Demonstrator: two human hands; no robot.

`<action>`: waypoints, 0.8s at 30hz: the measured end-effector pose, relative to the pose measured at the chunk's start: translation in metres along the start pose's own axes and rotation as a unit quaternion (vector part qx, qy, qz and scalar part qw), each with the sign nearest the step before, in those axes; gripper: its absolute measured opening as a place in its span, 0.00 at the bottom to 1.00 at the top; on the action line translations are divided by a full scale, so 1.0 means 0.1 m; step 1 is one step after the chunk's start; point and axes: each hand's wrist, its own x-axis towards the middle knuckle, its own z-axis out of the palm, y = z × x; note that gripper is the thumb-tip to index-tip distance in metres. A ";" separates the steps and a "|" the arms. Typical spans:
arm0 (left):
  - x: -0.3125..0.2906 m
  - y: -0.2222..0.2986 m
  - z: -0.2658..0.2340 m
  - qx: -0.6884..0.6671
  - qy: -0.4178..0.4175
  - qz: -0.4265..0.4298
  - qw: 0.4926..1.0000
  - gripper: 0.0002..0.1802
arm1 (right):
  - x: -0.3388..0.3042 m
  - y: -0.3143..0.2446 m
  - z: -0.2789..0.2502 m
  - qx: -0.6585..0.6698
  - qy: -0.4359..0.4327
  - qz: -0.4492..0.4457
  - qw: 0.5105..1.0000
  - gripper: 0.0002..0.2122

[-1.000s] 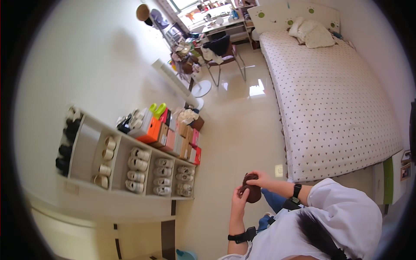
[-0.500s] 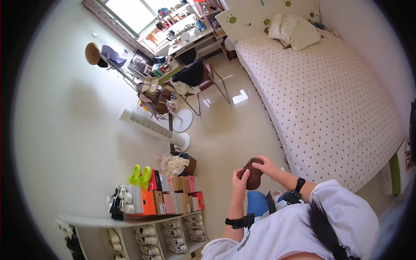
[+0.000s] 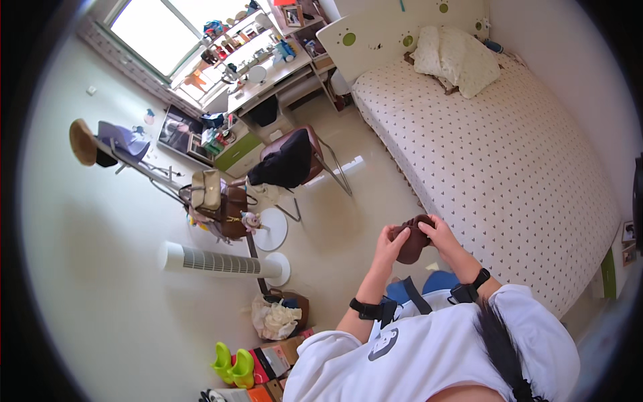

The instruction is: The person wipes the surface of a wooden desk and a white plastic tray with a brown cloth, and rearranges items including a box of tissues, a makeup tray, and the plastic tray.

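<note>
A small dark brown item (image 3: 410,250), soft and rounded with a gathered upper edge, is held up in front of my body; its exact kind is not clear. My left hand (image 3: 388,247) grips its left side, with the thumb on the near face. On its right side my right hand (image 3: 439,236) pinches the upper edge, thumb pressed on top. Both hands are close together, and the fingers behind the item are hidden. Black straps circle both wrists.
To the right stands a bed (image 3: 495,167) with a dotted sheet. Ahead are a chair (image 3: 295,161) with black clothing and a desk (image 3: 271,80). Along the left wall are a bag-laden rack (image 3: 144,171), a white tower fan (image 3: 221,261), a basket (image 3: 299,308) and green shoes (image 3: 234,367) on boxes.
My view has shifted, so the shoe rack has mostly left the picture and the desk shows more. Both hands have risen slightly, still holding the brown item, which is turned a little differently.
</note>
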 end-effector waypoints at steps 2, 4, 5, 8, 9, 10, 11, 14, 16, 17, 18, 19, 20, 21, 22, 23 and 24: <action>0.48 0.30 -0.10 -0.012 -0.016 -0.003 1.000 0.18 | 0.41 -0.18 0.10 0.005 0.009 -0.004 1.000 0.13; 0.99 0.53 -0.16 -0.009 -0.045 -0.006 0.999 0.18 | 0.87 -0.34 0.16 0.033 0.026 0.029 0.999 0.14; 1.22 0.62 -0.16 -0.006 -0.052 -0.013 0.999 0.18 | 1.10 -0.37 0.14 0.041 0.037 0.037 0.998 0.14; 1.99 0.81 -0.25 0.025 -0.056 -0.012 0.998 0.18 | 1.88 -0.58 0.17 0.046 0.029 0.052 0.997 0.13; 2.25 0.86 -0.29 0.031 -0.052 -0.017 0.998 0.19 | 2.18 -0.65 0.20 0.045 0.028 0.056 0.997 0.13; 2.56 0.92 -0.33 0.030 -0.050 -0.020 0.998 0.19 | 2.51 -0.74 0.23 0.041 0.032 0.048 0.998 0.13; 2.89 0.99 -0.37 0.018 -0.040 -0.015 0.999 0.20 | 2.82 -0.83 0.26 0.036 0.035 0.039 0.998 0.13; 3.78 1.35 -0.44 -0.014 -0.020 0.004 1.000 0.19 | 3.77 -1.15 0.32 0.021 0.019 0.051 0.998 0.13; 4.25 1.60 -0.52 -0.005 0.002 -0.006 1.000 0.19 | 4.22 -1.47 0.48 0.021 0.028 0.058 0.998 0.13; 4.48 1.73 -0.57 -0.004 0.008 -0.008 1.000 0.19 | 4.47 -1.67 0.54 0.021 0.020 0.056 0.998 0.13; 4.70 1.91 -0.58 0.007 0.000 -0.001 1.000 0.19 | 4.72 -1.86 0.57 0.016 0.013 0.053 0.998 0.13; 4.92 2.07 -0.60 0.019 -0.006 0.005 1.000 0.20 | 5.01 -1.97 0.57 0.011 0.008 0.058 0.998 0.13; 5.14 2.20 -0.63 0.013 0.002 0.004 1.000 0.20 | 5.32 -2.05 0.56 0.001 -0.014 0.047 0.999 0.13; 5.35 2.26 -0.67 0.002 0.012 0.012 1.000 0.19 | 5.58 -2.11 0.60 -0.007 -0.035 0.040 0.999 0.13; 5.54 2.31 -0.73 -0.008 0.022 0.021 1.000 0.19 | 5.83 -2.17 0.66 -0.012 -0.041 0.050 0.998 0.13; 5.73 2.34 -0.82 -0.014 0.031 0.015 0.999 0.19 | 6.09 -2.21 0.73 -0.032 -0.046 0.043 0.997 0.12; 5.94 2.38 -0.95 -0.030 0.036 -0.009 0.999 0.18 | 6.34 -2.27 0.84 -0.048 -0.054 0.033 0.997 0.12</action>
